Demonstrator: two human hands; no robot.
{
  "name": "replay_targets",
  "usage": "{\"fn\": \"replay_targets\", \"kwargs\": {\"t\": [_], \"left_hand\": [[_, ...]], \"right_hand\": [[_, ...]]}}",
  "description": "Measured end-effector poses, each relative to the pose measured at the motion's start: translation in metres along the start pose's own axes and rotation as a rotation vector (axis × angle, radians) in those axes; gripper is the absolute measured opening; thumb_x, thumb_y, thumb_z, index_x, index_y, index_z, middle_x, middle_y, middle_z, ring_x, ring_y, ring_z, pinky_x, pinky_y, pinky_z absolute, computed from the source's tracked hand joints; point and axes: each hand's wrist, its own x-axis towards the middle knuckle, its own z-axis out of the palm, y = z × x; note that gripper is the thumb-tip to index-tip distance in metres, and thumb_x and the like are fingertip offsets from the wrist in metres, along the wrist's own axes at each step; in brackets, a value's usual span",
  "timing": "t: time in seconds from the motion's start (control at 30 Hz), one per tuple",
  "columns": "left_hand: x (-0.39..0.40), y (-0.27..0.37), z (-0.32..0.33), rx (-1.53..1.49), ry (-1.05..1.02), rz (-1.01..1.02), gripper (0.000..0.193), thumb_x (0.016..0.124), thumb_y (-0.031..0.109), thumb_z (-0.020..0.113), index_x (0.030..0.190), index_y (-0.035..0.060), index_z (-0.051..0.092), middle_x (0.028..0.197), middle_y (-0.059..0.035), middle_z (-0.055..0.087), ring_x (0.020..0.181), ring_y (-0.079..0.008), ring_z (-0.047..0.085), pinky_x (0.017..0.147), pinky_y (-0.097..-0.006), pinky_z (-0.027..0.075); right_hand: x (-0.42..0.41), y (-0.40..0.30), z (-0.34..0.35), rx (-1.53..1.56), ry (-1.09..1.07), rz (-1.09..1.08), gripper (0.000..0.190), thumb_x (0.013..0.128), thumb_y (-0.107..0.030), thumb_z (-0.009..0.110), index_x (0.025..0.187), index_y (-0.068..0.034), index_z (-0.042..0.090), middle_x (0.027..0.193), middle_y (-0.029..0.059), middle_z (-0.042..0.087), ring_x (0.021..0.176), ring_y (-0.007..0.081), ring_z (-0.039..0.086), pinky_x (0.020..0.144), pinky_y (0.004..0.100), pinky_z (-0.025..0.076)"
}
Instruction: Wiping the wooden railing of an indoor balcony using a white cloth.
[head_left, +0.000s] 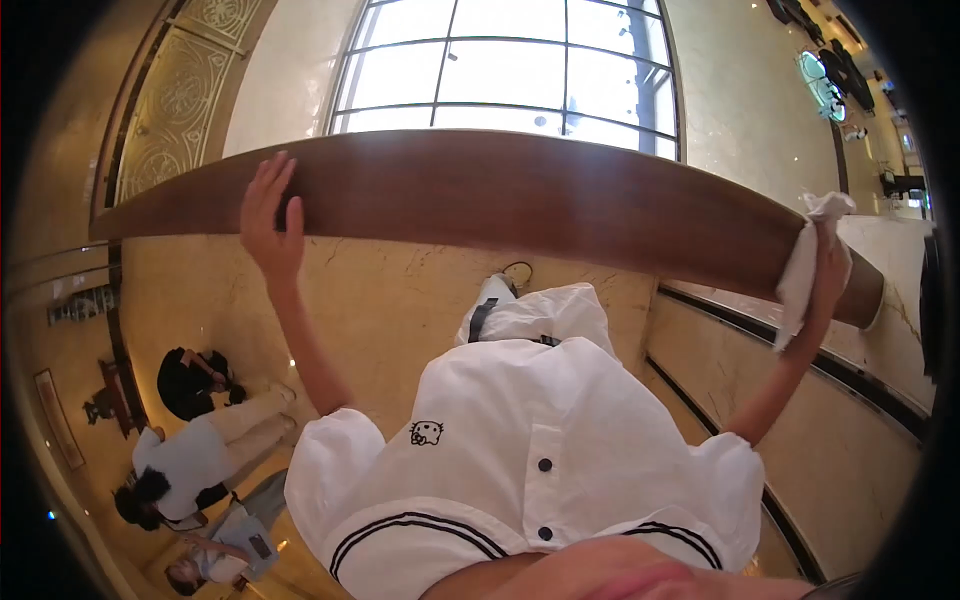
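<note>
A long, dark reddish-brown wooden top, perhaps a counter or ledge, stretches across in front of me and looks bowed. My right hand grips a crumpled white cloth at the top's right end. Part of the cloth sticks up beyond my fingers and part hangs along my wrist. Over the left part of the top is my left hand, empty, with its thumb apart from the fingers. Whether the left palm touches the wood I cannot tell.
Beyond the top stands a bright window with dark bars. An ornate gold-coloured panel is at the upper left. Several people, one in a white top, are at the lower left on the polished stone floor. Dark-banded stone panelling lies at right.
</note>
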Motion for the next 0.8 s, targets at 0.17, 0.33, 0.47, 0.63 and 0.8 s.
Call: {"fn": "replay_targets", "kwargs": {"t": [0.17, 0.33, 0.47, 0.63, 0.8], "left_hand": [[0.007, 0.096, 0.009, -0.137, -0.020, 0.099, 0.036, 0.083, 0.015, 0.060, 0.118, 0.0130, 0.066, 0.122, -0.0034, 0.064, 0.120, -0.0267, 0.056, 0.103, -0.0441, 0.038], [-0.001, 0.101, 0.038, -0.213, 0.149, 0.059, 0.028, 0.082, 0.017, 0.061, 0.109, 0.0171, 0.070, 0.112, -0.0011, 0.068, 0.111, -0.0261, 0.061, 0.100, -0.0436, 0.042], [-0.008, 0.112, 0.040, -0.155, 0.209, 0.034, 0.026, 0.082, 0.017, 0.061, 0.106, 0.0172, 0.071, 0.109, -0.0008, 0.070, 0.109, -0.0259, 0.062, 0.098, -0.0439, 0.044], [-0.024, 0.118, 0.042, -0.228, 0.293, 0.036, 0.024, 0.083, 0.012, 0.061, 0.104, 0.0168, 0.072, 0.107, -0.0012, 0.071, 0.108, -0.0253, 0.064, 0.099, -0.0426, 0.044], [-0.049, 0.090, 0.044, -0.509, 0.468, 0.107, 0.014, 0.084, 0.009, 0.057, 0.087, 0.0073, 0.071, 0.095, -0.0071, 0.072, 0.093, -0.0257, 0.069, 0.089, -0.0401, 0.049]], "right_hand": [[-0.057, 0.023, 0.015, -0.002, 0.217, -0.409, 0.044, 0.097, -0.035, 0.052, 0.117, 0.003, 0.058, 0.111, 0.0203, 0.063, 0.101, 0.0309, 0.059, 0.088, 0.0396, 0.043], [-0.006, 0.079, -0.035, 0.110, 0.075, -0.190, 0.045, 0.097, -0.038, 0.049, 0.116, 0.001, 0.061, 0.111, 0.0197, 0.063, 0.103, 0.0334, 0.060, 0.091, 0.0402, 0.043], [-0.019, 0.022, -0.016, -0.083, -0.046, -0.185, 0.040, 0.098, -0.034, 0.046, 0.111, -0.001, 0.063, 0.107, 0.0210, 0.064, 0.098, 0.0375, 0.059, 0.089, 0.0436, 0.042], [-0.115, -0.125, 0.071, -0.297, 0.034, -0.786, 0.040, 0.094, -0.031, 0.054, 0.116, 0.002, 0.059, 0.112, 0.0196, 0.060, 0.106, 0.0360, 0.055, 0.091, 0.0432, 0.042], [-0.208, -0.267, 0.134, -0.014, 0.088, -1.070, 0.035, 0.092, -0.026, 0.057, 0.113, 0.001, 0.062, 0.121, 0.0183, 0.059, 0.117, 0.0343, 0.052, 0.101, 0.0455, 0.038]]}}
